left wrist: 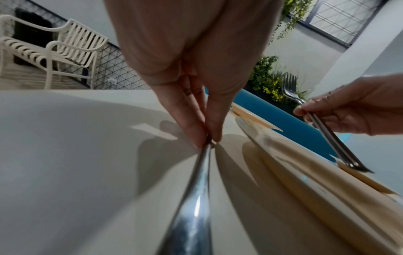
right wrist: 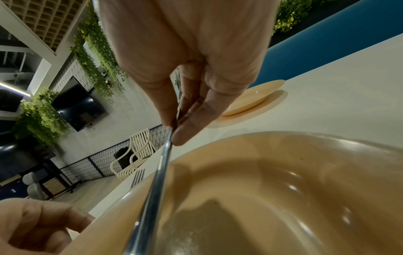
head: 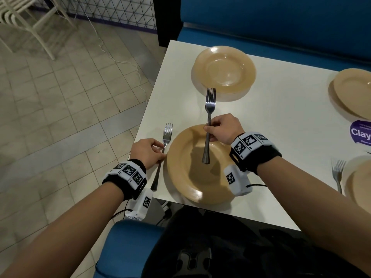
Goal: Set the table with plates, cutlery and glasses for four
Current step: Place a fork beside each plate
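A tan plate [head: 188, 181] lies at the table's near left corner. Left of it a steel fork [head: 166, 135] lies on the white table [head: 281, 121], tines away from me. My left hand [head: 148, 152] pinches that fork's handle [left wrist: 196, 198] between thumb and fingers. My right hand [head: 220, 128] holds a second fork [head: 209, 105] in the air over the near plate [right wrist: 272, 181], pinched mid-handle [right wrist: 157, 186], tines pointing at the far plate [head: 223, 70]. At the right edge are another plate [head: 353, 93], a third fork [head: 338, 173] and a plate [head: 359, 183] beside it.
A blue bench [head: 281, 19] runs behind the table and a blue seat [head: 128, 237] is under me. Tiled floor [head: 60, 107] with a white cable and a white chair [head: 24, 19] lies to the left. A purple round sticker [head: 361, 132] is on the table's right.
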Demonstrator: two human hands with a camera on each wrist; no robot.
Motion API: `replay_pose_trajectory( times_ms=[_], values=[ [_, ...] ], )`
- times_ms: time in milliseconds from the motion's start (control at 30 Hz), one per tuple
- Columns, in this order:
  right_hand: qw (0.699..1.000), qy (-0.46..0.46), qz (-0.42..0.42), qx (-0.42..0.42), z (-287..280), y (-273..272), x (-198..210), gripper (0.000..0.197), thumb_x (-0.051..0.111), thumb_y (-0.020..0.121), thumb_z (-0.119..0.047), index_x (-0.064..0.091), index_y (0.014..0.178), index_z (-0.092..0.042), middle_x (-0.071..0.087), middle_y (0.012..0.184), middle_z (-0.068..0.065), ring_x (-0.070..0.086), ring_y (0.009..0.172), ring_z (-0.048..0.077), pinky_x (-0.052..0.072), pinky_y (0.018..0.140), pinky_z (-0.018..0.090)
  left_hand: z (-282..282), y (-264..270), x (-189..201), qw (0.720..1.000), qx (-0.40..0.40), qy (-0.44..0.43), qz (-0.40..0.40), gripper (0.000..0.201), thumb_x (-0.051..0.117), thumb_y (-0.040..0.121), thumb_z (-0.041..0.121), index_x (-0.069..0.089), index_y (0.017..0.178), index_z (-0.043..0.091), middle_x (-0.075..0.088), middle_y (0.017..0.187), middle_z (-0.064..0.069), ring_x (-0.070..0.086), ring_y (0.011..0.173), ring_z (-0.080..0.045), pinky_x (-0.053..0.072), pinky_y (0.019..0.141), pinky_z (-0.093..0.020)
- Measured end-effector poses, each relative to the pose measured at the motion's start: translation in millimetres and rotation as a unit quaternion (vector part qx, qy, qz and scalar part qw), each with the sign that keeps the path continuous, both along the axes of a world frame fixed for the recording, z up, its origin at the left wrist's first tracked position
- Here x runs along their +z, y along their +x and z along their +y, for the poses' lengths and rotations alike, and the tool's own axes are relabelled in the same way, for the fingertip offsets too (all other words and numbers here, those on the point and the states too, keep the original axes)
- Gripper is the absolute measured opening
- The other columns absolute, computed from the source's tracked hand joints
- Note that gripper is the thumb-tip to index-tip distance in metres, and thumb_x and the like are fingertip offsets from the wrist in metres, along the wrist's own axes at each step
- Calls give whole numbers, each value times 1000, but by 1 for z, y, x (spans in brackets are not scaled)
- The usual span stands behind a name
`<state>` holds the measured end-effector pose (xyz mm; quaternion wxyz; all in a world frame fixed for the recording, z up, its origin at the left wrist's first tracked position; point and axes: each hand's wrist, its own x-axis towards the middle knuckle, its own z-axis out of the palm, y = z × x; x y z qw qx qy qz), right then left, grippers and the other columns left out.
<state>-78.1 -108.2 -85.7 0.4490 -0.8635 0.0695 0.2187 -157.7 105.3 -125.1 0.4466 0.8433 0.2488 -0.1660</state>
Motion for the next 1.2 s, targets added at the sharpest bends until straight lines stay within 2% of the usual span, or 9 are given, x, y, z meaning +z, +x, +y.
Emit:
replay_pose_trajectory(
  times_ms=[233,500,700,833,967,1200],
  values=[
    [1000,1,-2,-1,3,1,-1,5,66,86,-10,69,84,-9,66,76,8,69,68,21,60,72,29,2,0,-4,1000,2,9,-4,23,81,70,10,67,84,21,73,78,-7,72,76,-22,58,83,-37],
    [1000,-5,4,1,3,1,-4,6,66,86,-13,67,80,-12,65,73,5,67,62,16,59,70,25,1,-4,-6,1000,-2,1,1,20,79,72,7,68,84,20,72,78,-8,72,76,-22,58,82,-37],
    [1000,-3,9,0,3,-1,-5,10,66,86,-12,66,76,-12,66,75,8,67,62,17,60,72,28,-3,-3,-5,1000,6,-5,3,19,76,75,5,69,89,15,70,76,-7,71,73,-21,59,79,-33],
    [1000,5,11,-3,4,-1,-3,8,66,86,-12,66,78,-11,66,76,8,67,62,16,59,68,24,-3,-5,-4,1000,9,-7,7,21,74,76,3,70,95,11,67,73,-4,69,70,-21,59,75,-29],
    [1000,0,9,-1,3,-3,-3,6,65,87,-12,68,83,-8,64,74,6,65,58,13,57,60,16,-3,-5,-2,1000,8,-1,5,21,74,73,7,68,90,17,68,76,-3,71,76,-22,59,80,-34],
    [1000,-2,8,0,3,-4,-2,6,66,86,-12,66,81,-10,64,72,6,66,58,14,58,63,19,-4,-4,-2,1000,2,8,2,22,74,73,5,69,92,16,68,75,-3,70,76,-21,58,82,-34]
  ],
)
